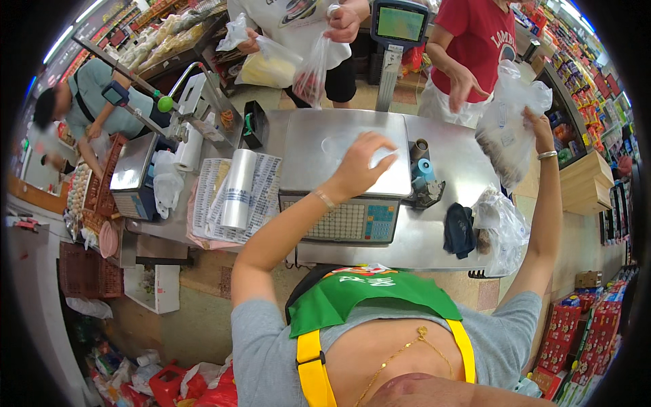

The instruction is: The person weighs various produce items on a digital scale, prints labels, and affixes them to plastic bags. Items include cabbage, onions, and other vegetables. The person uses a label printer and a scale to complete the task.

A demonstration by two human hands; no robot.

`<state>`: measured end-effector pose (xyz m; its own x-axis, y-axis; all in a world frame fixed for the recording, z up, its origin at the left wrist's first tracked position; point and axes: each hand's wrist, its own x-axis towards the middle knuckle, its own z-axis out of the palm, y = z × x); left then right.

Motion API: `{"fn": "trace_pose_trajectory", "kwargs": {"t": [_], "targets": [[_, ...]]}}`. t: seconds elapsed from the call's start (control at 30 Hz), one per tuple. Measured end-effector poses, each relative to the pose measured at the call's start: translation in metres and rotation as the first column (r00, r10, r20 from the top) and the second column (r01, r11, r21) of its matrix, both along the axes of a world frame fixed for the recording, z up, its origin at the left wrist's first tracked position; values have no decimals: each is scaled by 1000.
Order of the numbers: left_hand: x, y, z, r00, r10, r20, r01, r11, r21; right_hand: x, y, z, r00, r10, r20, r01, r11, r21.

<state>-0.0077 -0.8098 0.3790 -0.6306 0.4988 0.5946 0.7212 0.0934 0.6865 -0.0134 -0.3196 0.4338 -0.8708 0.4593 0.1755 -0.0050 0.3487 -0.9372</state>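
My left hand (360, 164) hangs over the steel plate of a weighing scale (315, 157), slightly blurred. Its fingers are curled but apart, with nothing between them. The scale's keypad (351, 221) faces me. Out to the right, my right hand (537, 129) grips a translucent plastic bag (508, 119) with a printed label and brownish contents I cannot make out. That bag hangs past the right end of the steel counter (452, 147), in front of a person in a red shirt (470, 46), whose open hand (460, 84) is close to it.
Beside the scale are label rolls (422, 169), a dark cloth (459, 230) and another plastic bag (501, 224). A plastic-bag roll (239, 188) lies on printed sheets (207, 198). Across the counter, a person (305, 30) holds filled bags near the scale's display post (389, 76).
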Motion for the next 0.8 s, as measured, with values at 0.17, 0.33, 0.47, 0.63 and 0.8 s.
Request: {"fn": "trace_pose_trajectory", "kwargs": {"t": [0.17,0.33,0.47,0.63,0.8], "targets": [[21,-76,-32,944,250,214,-232,967,-106,-11,55,-20,991,-101,85,86,983,164],[44,-140,-63,795,429,430,-429,898,-102,-24,42,-33,975,-188,120,161,966,200],[57,-168,-73,739,429,519,-487,873,-29,-44,70,-65,935,-299,189,243,932,269],[66,-184,-80,729,391,562,-481,877,13,-86,114,-110,920,-364,-142,389,817,426],[71,-183,-85,700,408,586,-486,873,-27,-70,62,-109,827,-547,-129,434,475,765]]}}
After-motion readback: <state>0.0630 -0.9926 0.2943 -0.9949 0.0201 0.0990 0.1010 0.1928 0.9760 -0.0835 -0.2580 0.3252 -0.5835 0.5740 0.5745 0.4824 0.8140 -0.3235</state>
